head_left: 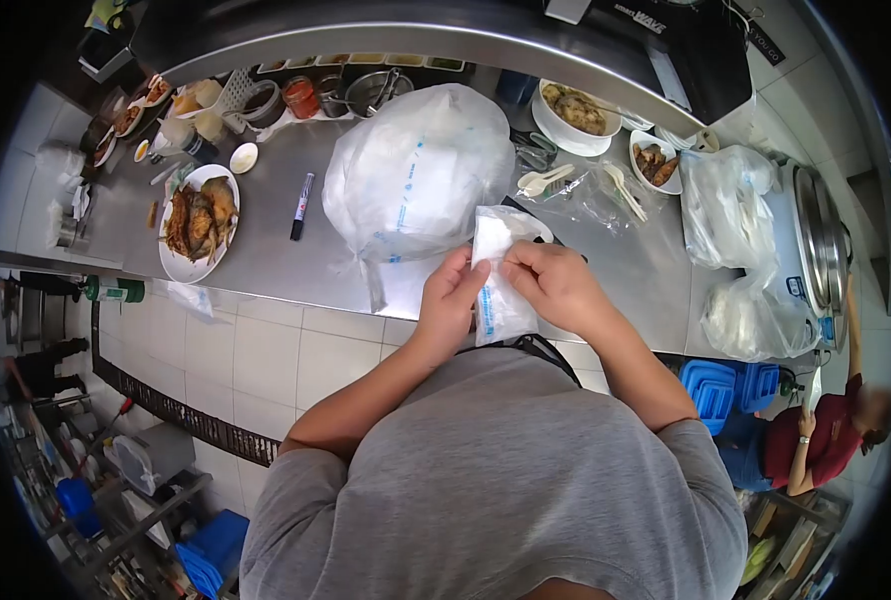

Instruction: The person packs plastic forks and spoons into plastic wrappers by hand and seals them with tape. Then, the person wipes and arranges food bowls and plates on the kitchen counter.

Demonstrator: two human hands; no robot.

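A small white plastic bag with blue print hangs at the counter's front edge, held between both hands. My left hand pinches its left side with thumb and fingers. On its right side, my right hand has its fingers curled and closed on the plastic. Just behind the hands stands a large, full, translucent bag with blue print. A black marker lies to its left. Wrapped plastic cutlery rests behind my right hand.
An oval plate of fried fish sits at left. Behind are sauce containers and a white soup bowl. Filled plastic bags stand at right beside a round metal lid. A person in a red shirt is at far right.
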